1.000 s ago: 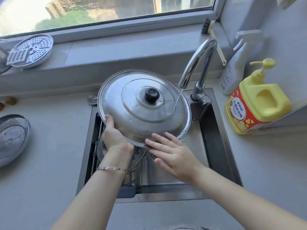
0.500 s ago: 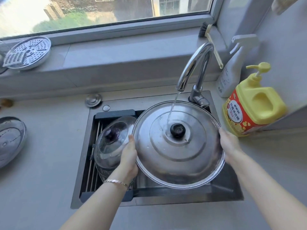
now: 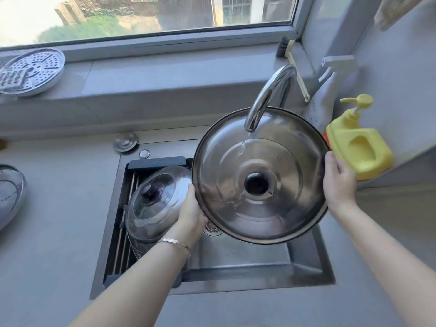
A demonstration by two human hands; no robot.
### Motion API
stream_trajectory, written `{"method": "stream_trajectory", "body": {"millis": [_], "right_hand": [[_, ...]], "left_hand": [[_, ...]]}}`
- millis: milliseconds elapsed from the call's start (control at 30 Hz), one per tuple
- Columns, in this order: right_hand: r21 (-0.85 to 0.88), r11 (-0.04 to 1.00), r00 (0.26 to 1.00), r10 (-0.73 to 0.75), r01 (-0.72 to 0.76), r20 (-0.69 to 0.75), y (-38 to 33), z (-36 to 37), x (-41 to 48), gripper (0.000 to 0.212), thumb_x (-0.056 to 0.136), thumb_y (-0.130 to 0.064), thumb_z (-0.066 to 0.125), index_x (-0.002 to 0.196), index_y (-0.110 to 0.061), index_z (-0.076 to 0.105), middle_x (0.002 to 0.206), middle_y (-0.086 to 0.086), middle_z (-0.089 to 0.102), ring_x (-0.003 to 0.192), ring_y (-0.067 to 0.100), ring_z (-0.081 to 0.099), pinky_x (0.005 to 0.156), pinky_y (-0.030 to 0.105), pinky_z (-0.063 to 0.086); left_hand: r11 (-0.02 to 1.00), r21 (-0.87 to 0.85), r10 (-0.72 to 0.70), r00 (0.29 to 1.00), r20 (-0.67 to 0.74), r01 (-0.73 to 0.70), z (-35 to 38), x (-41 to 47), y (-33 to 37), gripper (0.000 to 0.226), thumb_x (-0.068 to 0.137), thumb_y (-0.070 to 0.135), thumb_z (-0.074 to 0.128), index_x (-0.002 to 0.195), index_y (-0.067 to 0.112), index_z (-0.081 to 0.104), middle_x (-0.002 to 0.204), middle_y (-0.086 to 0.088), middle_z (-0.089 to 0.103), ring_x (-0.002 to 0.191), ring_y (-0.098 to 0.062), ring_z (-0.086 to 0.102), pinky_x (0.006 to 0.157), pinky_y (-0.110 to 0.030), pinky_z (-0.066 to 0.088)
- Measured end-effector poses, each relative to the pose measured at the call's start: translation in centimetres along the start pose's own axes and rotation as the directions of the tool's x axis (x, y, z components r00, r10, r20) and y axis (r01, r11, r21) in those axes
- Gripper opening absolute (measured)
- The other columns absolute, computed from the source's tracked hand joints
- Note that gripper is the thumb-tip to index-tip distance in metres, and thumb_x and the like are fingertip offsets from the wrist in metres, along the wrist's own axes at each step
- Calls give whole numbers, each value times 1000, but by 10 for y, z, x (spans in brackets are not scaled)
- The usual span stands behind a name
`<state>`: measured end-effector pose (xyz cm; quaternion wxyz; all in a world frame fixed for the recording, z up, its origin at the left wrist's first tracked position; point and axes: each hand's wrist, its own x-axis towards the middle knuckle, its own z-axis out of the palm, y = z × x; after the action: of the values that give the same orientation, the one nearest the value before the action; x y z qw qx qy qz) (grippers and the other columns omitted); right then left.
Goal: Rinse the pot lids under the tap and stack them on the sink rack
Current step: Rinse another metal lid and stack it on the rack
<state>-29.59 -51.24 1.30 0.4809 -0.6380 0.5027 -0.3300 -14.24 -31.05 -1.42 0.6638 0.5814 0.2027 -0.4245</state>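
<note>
Two hands hold one big steel lid (image 3: 259, 208) over the sink (image 3: 259, 256), one at each side of its rim. I judge this is because the lid is wide and wet, and one hand alone might let it slip. The left hand (image 3: 188, 215) grasps the left edge, with its fingertips hidden behind the metal. The right hand (image 3: 339, 182) clamps the right edge, thumb on the front and fingers curled round the back. The lid is tilted toward the person, so the water from the tap (image 3: 266, 95) strikes its upper part and runs down the face into the sink, not onto the counter. I cannot tell for sure whether the dark round centre is the knob or its fixing on the inner side. A small lid (image 3: 155, 204) lies on the rack (image 3: 131, 185) at the left of the sink, just beside the left hand, on top of something I cannot make out. This seems to be the place for the big one after the rinse. A yellow soap bottle (image 3: 361, 147) stands close behind the right hand, so turning the lid needs some care there.
</note>
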Motion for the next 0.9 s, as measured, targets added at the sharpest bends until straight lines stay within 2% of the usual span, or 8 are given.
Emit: {"method": "stream_trajectory", "body": {"millis": [100, 167, 267, 400, 567, 700, 800, 900], "right_hand": [[107, 984, 990, 143, -141, -11, 12, 18, -7, 30, 99, -24, 39, 102, -6, 63, 97, -3, 54, 100, 9, 47, 80, 17, 35], [151, 958, 970, 243, -244, 24, 18, 34, -14, 39, 99, -27, 39, 124, -3, 56, 112, -4, 50, 112, 8, 44, 90, 13, 30], [116, 881, 882, 437, -459, 176, 31, 58, -18, 50, 96, -44, 37, 128, -10, 54, 127, 1, 56, 120, 18, 49, 104, 31, 37], [75, 786, 755, 557, -614, 348, 32, 79, -19, 43, 97, -46, 33, 121, -19, 56, 113, 5, 62, 106, 25, 59, 92, 39, 48], [-84, 767, 701, 619, -636, 353, 38, 68, -23, 43, 96, -45, 35, 119, -16, 57, 110, 9, 62, 101, 28, 59, 83, 35, 49], [-244, 740, 675, 672, -626, 306, 53, 38, -26, 46, 96, -37, 44, 127, -5, 54, 125, 10, 58, 115, 30, 54, 94, 35, 42], [-323, 684, 632, 729, -655, 264, 68, 7, -15, 42, 91, -33, 53, 115, 1, 62, 87, 10, 72, 88, 29, 65, 90, 40, 50], [-326, 658, 596, 753, -678, 280, 46, -23, -9, 27, 96, -13, 43, 90, 6, 61, 47, 9, 65, 45, 21, 64, 47, 28, 55]], "left_hand": [[991, 19, 134, 991, -21, -134, -14, -4, 20, 52, 99, 46, 30, 116, 7, 60, 115, -9, 66, 104, -24, 63, 96, -40, 48], [966, 128, 237, 969, -75, -227, -24, -9, 35, 47, 97, 46, 37, 111, 11, 64, 105, -8, 70, 93, -23, 67, 86, -40, 54], [899, 273, 385, 915, -122, -342, -32, -24, 55, 38, 98, 40, 41, 93, 12, 65, 87, -7, 68, 80, -22, 65, 76, -35, 54], [785, 433, 542, 830, -134, -443, -43, -34, 73, 39, 98, 35, 43, 67, 13, 55, 67, -3, 57, 67, -19, 52, 65, -31, 43], [821, 437, 422, 906, -33, -367, -43, -55, 72, 37, 99, 27, 43, 68, 12, 58, 50, 3, 61, 49, -13, 57, 49, -24, 49], [744, 617, 254, 962, 96, -258, -34, -72, 58, 29, 98, 18, 45, 78, 2, 60, 65, -9, 63, 46, -12, 61, 45, -23, 53], [667, 731, 120, 989, 84, -143, -26, -64, 37, 23, 97, 12, 43, 88, -5, 56, 76, -18, 63, 47, -13, 65, 45, -24, 55], [598, 799, 88, 996, 17, -67, -23, -41, 13, 24, 96, 12, 40, 89, -7, 53, 84, -24, 63, 77, -34, 70, 59, -40, 60]]}}
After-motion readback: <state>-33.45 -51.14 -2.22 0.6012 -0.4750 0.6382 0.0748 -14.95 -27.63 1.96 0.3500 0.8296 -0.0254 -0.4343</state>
